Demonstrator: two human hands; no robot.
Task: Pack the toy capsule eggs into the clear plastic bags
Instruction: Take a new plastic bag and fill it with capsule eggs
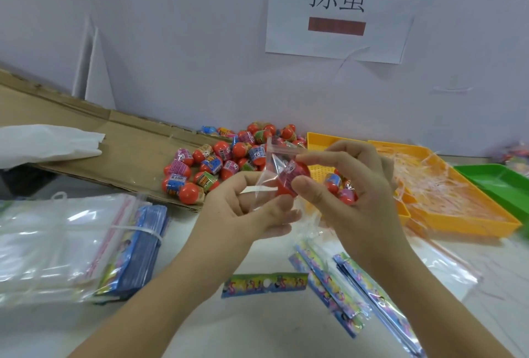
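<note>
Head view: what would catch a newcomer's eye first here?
In the centre, the left hand and right hand hold a clear bag with a red egg inside. Behind them a pile of red eggs lies on cardboard, below a sign with large black characters. An orange tray sits to the right.

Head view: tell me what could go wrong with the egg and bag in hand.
1. The right hand pinches the capsule egg in the clear bag. If the top is unsealed, which I cannot tell, the egg may slip out.
2. The left hand grips only thin film, so the bag could crumple or twist.
3. A dropped egg could roll into the egg pile behind.
</note>
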